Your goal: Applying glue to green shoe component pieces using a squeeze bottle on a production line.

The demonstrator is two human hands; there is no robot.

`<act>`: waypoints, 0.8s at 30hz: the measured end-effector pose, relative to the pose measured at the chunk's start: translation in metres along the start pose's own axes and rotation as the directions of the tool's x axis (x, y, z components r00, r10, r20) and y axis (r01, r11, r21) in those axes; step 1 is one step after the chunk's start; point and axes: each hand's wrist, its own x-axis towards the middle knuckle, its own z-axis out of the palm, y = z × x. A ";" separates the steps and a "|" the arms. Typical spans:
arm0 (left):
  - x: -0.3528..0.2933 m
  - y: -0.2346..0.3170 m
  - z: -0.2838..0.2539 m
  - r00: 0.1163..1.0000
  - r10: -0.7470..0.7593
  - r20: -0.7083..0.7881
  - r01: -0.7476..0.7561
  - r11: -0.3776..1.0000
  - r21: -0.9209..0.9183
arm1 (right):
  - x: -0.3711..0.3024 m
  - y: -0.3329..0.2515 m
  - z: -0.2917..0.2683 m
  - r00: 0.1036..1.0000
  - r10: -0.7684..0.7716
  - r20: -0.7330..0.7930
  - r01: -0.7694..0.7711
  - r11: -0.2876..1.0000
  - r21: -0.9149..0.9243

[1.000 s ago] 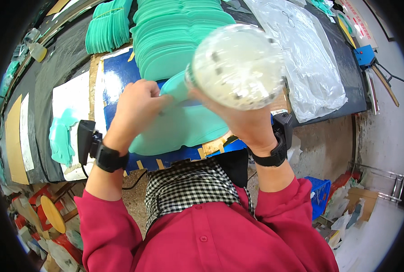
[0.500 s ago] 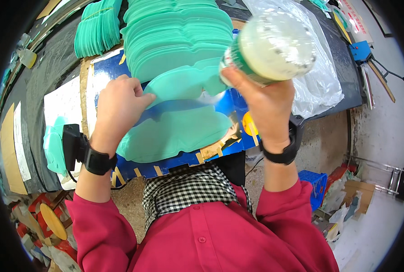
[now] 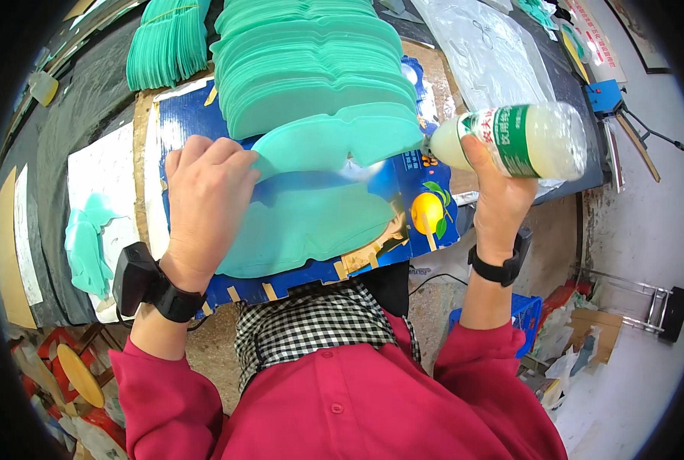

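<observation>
My left hand [image 3: 212,188] is closed at the left end of a green wavy-edged sheet piece [image 3: 342,136], thumb and fingers pinching its edge. My right hand [image 3: 507,199] wraps round a clear plastic bottle [image 3: 541,142] with a green and white label and pale, milky contents. Tilted almost level, the bottle points its narrow tip left, at the right end of that piece. Closer to me lies another green piece [image 3: 304,234], flat on the blue printed board [image 3: 223,295]. Beyond both, a fanned stack of similar pieces [image 3: 311,69] overlaps in rows.
A banded bundle of green pieces [image 3: 166,46] stands at the back left. Loose green scraps [image 3: 89,249] lie on a white sheet at left. Clear plastic film [image 3: 488,57] covers the back right. A blue crate [image 3: 524,322] sits below the table's right side.
My right hand has swung the bottle right and tipped it from base-up to nearly level. My left hand stays at the piece's left end, its fingers now curled more over the edge.
</observation>
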 end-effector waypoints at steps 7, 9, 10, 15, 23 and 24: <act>-0.016 0.006 -0.011 0.994 0.106 -0.013 -0.107 0.994 -0.018 | -0.019 -0.029 0.080 0.974 -0.062 0.219 0.040 0.994 0.104; -0.021 0.011 -0.015 0.993 0.117 -0.012 -0.117 0.993 -0.011 | -0.021 -0.022 0.109 0.863 -0.399 0.308 0.459 0.875 -0.153; -0.024 0.013 -0.016 0.994 0.104 0.017 -0.104 0.994 -0.022 | -0.027 -0.023 0.128 0.919 -0.289 0.267 0.296 0.955 0.015; -0.051 0.008 -0.015 1.000 0.006 0.029 -0.005 0.999 -0.044 | -0.040 -0.060 0.146 0.876 -0.195 0.442 0.159 0.980 0.118; -0.020 0.020 -0.017 0.984 0.111 0.140 -0.097 0.990 -0.107 | -0.017 -0.046 0.084 0.953 0.026 0.301 -0.087 0.978 0.191; -0.017 0.022 -0.016 0.982 0.129 0.141 -0.117 0.989 -0.091 | -0.012 -0.039 0.080 0.971 0.011 0.238 -0.077 0.959 0.271</act>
